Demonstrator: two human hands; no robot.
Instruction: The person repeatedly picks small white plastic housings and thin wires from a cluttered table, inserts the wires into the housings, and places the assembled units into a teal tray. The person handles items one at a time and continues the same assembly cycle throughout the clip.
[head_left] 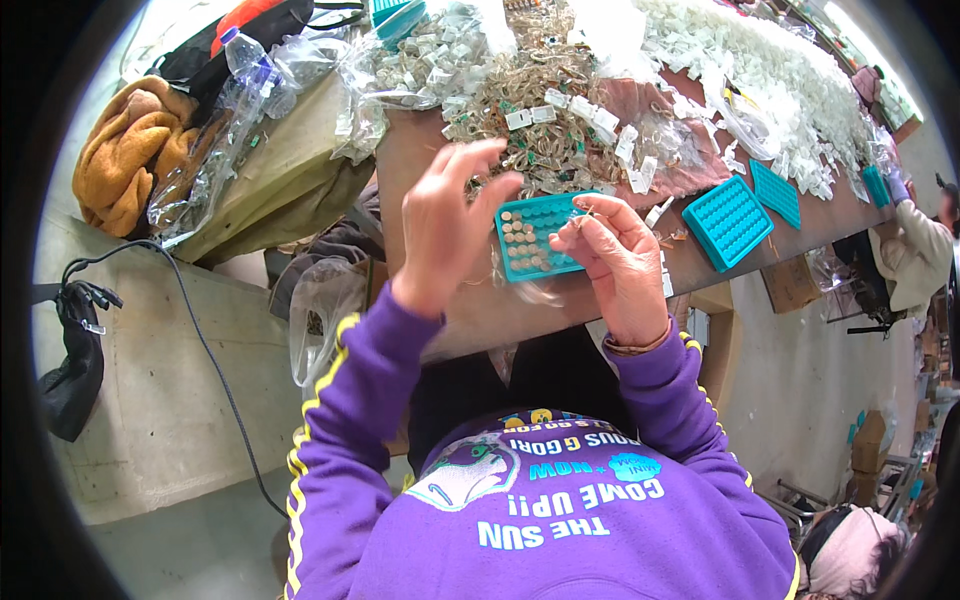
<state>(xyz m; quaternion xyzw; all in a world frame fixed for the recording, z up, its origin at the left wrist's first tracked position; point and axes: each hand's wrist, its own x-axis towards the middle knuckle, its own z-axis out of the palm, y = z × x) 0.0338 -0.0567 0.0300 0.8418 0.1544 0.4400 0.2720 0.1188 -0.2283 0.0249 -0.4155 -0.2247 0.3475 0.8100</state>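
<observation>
Because it is so small, the metal part pinched in the fingers of the right hand looks light, stiff and easy to drop; I judge it best taken by its edges between thumb tip and forefinger, as it is held now, just above the right end of the teal tray. Its exact shape is too small to tell. That tray, a grid of little pockets, already has round brownish pieces seated in its left columns, while the pockets nearer the right hand look bare. It seems a thin moulded plastic, rigid enough to lift by a rim but light enough to slide if nudged. The left hand hovers over the tray's left end, fingers spread wide and holding nothing that I can see. Beyond the tray, a heap of tangled brass-coloured parts and small clear bags covers the bench. To the tray's right lie two more teal trays; further right is another person's sleeve.
</observation>
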